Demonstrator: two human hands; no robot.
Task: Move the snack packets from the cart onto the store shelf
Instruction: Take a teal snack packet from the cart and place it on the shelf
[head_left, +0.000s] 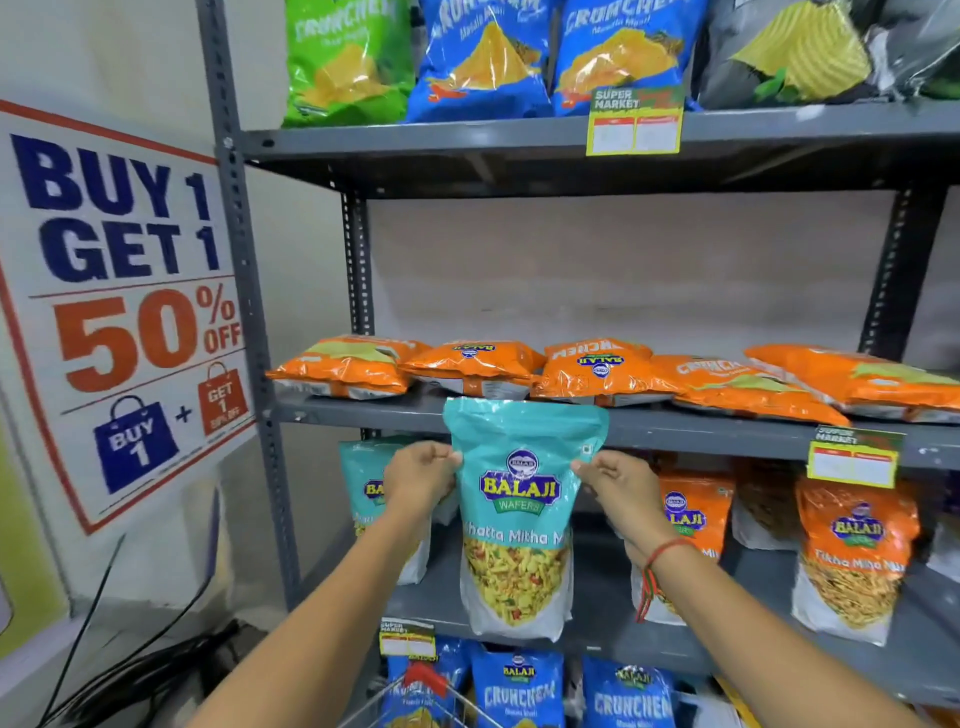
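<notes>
Forearms: mine, reaching up from the cart (415, 686).
Grip: left hand (418, 475) and right hand (618, 486) pinched the teal packet (519, 519) upright.
Place: before the shelf (597, 603), beside another teal packet (363, 483).
Next: probably setting it down.

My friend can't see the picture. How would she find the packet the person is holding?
Look at the grey metal shelf rack beside the big sale poster. In front of its middle shelves, both hands hold up one teal Balaji packet by its top edges. It alone hangs in the air, unlike the shelved orange packets.
</notes>
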